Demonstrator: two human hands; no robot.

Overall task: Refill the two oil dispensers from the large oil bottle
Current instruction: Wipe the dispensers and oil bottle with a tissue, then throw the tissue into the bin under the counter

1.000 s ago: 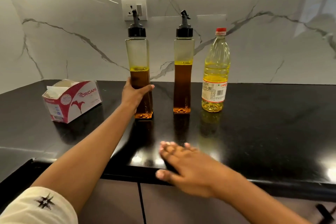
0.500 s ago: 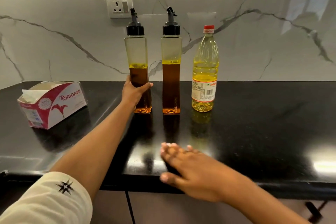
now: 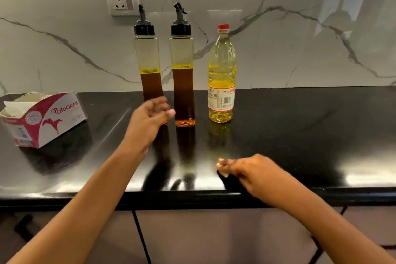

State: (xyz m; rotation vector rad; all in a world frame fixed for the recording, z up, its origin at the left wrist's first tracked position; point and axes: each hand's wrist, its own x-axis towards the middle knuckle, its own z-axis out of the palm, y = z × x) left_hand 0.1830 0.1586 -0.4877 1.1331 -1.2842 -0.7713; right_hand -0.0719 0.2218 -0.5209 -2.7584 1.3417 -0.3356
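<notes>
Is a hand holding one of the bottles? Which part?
It cannot be told: the left hand is blurred in front of the left dispenser, at its lower part. The right hand holds nothing.

The countertop (image 3: pixel 300 135) is black polished stone, mirror-glossy. The wall (image 3: pixel 278 49) looks like smooth, veined marble with a soft sheen. The left dispenser (image 3: pixel 146 53) and right dispenser (image 3: pixel 181 53) have clear, smooth bodies and black plastic tops. The oil bottle (image 3: pixel 221 58) is clear ribbed plastic with a paper label (image 3: pixel 221 98) and a red plastic cap (image 3: pixel 223 28). The tissue box (image 3: pixel 49 120) is printed cardboard.
</notes>
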